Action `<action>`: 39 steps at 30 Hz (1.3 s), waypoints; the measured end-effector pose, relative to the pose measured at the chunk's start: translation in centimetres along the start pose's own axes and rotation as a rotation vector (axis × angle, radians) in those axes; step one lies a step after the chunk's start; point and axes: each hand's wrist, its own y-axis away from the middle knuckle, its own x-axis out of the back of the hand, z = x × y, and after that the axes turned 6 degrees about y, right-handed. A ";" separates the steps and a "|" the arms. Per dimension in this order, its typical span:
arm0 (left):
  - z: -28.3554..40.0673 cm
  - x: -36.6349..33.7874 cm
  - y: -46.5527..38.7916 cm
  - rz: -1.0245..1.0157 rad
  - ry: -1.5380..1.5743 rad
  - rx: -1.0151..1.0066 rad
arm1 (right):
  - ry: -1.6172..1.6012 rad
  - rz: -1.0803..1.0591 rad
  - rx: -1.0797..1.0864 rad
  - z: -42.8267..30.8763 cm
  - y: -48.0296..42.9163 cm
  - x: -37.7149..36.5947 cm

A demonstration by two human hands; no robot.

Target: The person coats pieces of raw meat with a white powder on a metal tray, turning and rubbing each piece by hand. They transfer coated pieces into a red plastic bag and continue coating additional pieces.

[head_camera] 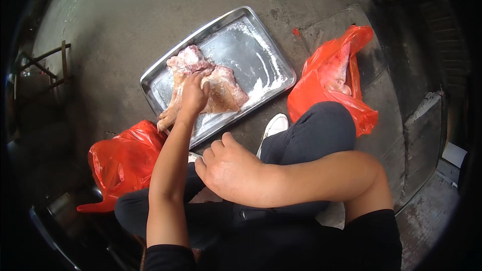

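My left hand (195, 92) lies on top of a large piece of raw, skin-on meat (226, 88), its fingers bent over the surface and partly hidden. The meat looks like pork, with a trotter-like end (167, 118) reaching past the near left rim of a shallow metal tray (241, 51). White grains, like salt, coat parts of the meat and lie strewn over the tray's floor (258, 88). Above my lap hovers my right hand (229, 167), apart from the tray, fingers loosely curled. Its palm is turned away, so what is inside it is hidden.
A red plastic bag (312, 82) with more raw meat (336, 71) stands right of the tray, by my knee. Another red bag (124, 158) sits at left beside my other knee. A wooden frame (62, 60) stands far left on the concrete floor (150, 3).
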 end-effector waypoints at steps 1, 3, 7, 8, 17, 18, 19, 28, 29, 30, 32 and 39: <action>1.5 -1.8 -1.0 0.046 0.020 -0.090 | 0.008 0.033 -0.025 0.6 0.1 0.4; 4.2 -4.8 -1.7 -0.130 0.135 -0.173 | 0.002 0.126 -0.088 1.8 0.4 1.2; 7.4 -10.3 -2.6 -0.398 0.145 -0.262 | -0.090 0.249 -0.198 3.8 0.4 2.2; 7.9 -11.5 -2.8 -0.482 0.085 -0.259 | -0.077 0.222 -0.194 3.7 0.5 2.4; 8.2 -12.8 1.6 -0.725 0.064 -0.288 | -0.160 0.084 -0.108 3.2 0.6 2.3; 8.1 -12.7 2.1 -0.720 0.076 -0.275 | -0.148 0.079 -0.103 3.3 0.5 2.3; 8.0 -12.7 2.6 -0.686 0.070 -0.265 | -0.154 0.090 -0.106 3.3 0.5 2.3; 7.3 -10.0 8.4 -0.292 0.193 -0.092 | -0.166 0.085 -0.074 3.1 0.4 2.2; 6.6 -9.3 8.6 -0.223 0.132 0.058 | -0.171 0.088 -0.076 3.1 0.5 2.2; 5.8 -8.6 8.6 -0.218 0.020 0.224 | -0.160 0.084 -0.065 3.0 0.5 2.2; 3.6 -7.8 7.6 -0.481 -0.110 0.566 | -0.151 0.078 -0.057 2.8 0.4 2.2; 3.0 -11.3 3.6 -0.221 0.110 0.560 | -0.168 0.057 -0.075 3.0 0.5 2.2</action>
